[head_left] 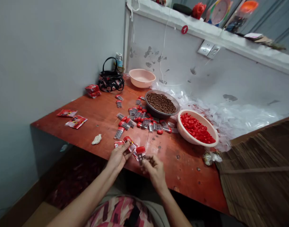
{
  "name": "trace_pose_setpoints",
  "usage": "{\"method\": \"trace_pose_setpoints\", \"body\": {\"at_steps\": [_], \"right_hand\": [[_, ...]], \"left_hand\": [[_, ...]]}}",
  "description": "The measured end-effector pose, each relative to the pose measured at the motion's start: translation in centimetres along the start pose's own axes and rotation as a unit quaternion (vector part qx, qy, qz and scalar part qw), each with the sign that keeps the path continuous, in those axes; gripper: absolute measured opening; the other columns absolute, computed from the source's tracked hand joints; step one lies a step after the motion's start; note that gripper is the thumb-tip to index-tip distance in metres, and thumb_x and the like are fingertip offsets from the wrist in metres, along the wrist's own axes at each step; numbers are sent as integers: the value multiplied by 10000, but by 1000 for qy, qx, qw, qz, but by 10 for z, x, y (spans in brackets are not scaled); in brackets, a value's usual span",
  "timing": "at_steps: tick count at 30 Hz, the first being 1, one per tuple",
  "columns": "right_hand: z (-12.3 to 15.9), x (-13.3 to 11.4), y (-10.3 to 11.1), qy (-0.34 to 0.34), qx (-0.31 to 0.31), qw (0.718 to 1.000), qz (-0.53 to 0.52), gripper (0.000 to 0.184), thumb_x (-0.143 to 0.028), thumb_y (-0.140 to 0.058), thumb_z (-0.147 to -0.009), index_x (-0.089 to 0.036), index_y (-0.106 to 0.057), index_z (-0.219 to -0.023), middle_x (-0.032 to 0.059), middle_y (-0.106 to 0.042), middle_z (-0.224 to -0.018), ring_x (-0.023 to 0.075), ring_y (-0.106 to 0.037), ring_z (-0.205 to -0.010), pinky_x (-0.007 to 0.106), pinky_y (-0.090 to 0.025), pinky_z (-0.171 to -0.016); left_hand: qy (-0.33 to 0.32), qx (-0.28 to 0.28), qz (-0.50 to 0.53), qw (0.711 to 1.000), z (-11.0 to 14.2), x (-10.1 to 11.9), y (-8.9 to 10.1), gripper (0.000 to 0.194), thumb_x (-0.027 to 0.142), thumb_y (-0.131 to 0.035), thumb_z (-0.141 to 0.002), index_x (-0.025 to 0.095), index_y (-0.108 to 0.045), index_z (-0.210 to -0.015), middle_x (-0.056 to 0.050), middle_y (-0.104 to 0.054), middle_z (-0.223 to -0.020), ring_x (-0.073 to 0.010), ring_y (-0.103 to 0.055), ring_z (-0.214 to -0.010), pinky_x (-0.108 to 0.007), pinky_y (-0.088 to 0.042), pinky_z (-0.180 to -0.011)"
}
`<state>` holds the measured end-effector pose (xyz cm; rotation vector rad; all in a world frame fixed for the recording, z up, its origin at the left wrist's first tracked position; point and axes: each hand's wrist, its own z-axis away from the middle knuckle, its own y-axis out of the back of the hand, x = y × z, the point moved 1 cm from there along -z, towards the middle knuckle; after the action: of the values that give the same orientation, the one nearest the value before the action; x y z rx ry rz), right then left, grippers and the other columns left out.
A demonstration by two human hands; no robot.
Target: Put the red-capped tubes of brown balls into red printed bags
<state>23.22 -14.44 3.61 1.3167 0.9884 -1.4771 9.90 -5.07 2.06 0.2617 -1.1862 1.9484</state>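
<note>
Holding red packaging (130, 144), one red-capped container (141, 151); three basins (141, 80) beyond.

Single head camera looking forward and down from above and behind fingers (146, 163), facing bench (187, 170) under them and wall (182, 63) beyond; sitting near, forearms (94, 192) entering from bottom edge; tilting, shelf (198, 27) beyond fingers sloping down rightward.

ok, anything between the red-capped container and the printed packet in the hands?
Nothing visible: the red-capped container in the right hand is close beside the printed packet in the left hand. Contact unclear.
</note>
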Motion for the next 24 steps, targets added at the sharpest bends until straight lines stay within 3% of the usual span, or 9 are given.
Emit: {"method": "trace_pose_setpoints", "body": {"at_steps": [4, 13, 19, 24], "right_hand": [[16, 5, -16, 3, 36, 999, 5, 193, -314, -551, -756, -151, -543, -860, 4, -573, -647, 103, -535, -517, 203, -444, -457], [13, 10, -13, 6, 64, 998, 4, 204, -330, -565, -742, -170, -552, -867, 22, -592, -706, 128, -564, -556, 234, -478, -478], [11, 8, -15, 16, 59, 998, 14, 179, -324, -563, -745, -175, -546, -841, 8, -588, -687, 116, -556, -534, 229, -479, -486], [10, 11, -16, 21, 49, 998, 15, 189, -329, -555, -748, -173, -541, -853, 9, -598, -677, 124, -558, -531, 234, -475, -485]], "left_hand": [[18, 4, 6, 1000, 3, -5, -7, 71, 105, -598, -702, 115, -618, -769, -56, -664, -686, -132, -619, -583, -210, -519, -492], [46, -17, 30, 998, 11, -8, -13, 81, 141, -618, -697, 129, -600, -775, -41, -661, -685, -136, -625, -623, -239, -531, -589], [5, -106, -27, 994, 18, -11, -16, 115, 157, -631, -686, 107, -601, -785, -57, -665, -731, -136, -619, -641, -236, -517, -615], [14, -129, -49, 990, 19, -12, -16, 116, 181, -637, -682, 113, -593, -765, -45, -657, -692, -123, -606, -605, -221, -505, -576]]}}
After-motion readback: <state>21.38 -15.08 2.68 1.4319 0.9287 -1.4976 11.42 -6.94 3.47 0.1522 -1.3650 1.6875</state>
